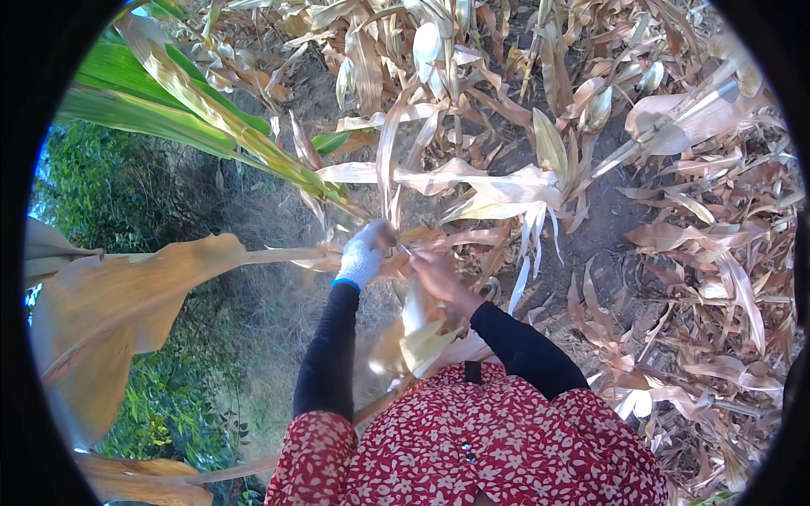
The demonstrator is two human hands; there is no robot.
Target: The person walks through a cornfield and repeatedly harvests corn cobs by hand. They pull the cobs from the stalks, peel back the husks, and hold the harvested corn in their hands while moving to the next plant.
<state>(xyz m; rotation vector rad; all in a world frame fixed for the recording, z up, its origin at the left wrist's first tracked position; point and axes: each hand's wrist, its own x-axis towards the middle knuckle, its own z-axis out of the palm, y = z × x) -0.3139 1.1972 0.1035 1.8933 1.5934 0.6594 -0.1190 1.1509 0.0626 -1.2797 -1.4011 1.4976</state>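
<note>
My left hand, in a white knitted glove with a blue cuff edge, is closed around a brownish part of a dry corn plant, blurred at its tip. Close on its right, my bare right hand has its fingers curled around a small thin object, which I cannot name. Dry brown corn leaves surround both hands. Pale, partly opened corn husks hang just below them. A green and yellow corn plant slants in from the upper left to near my gloved hand.
A large dry leaf and its stalk stand at the left. Another dry stalk leans at the upper right. Dry corn plants with husked ears rise at the top. Leaf litter covers soil at the right; green bushes grow at the left.
</note>
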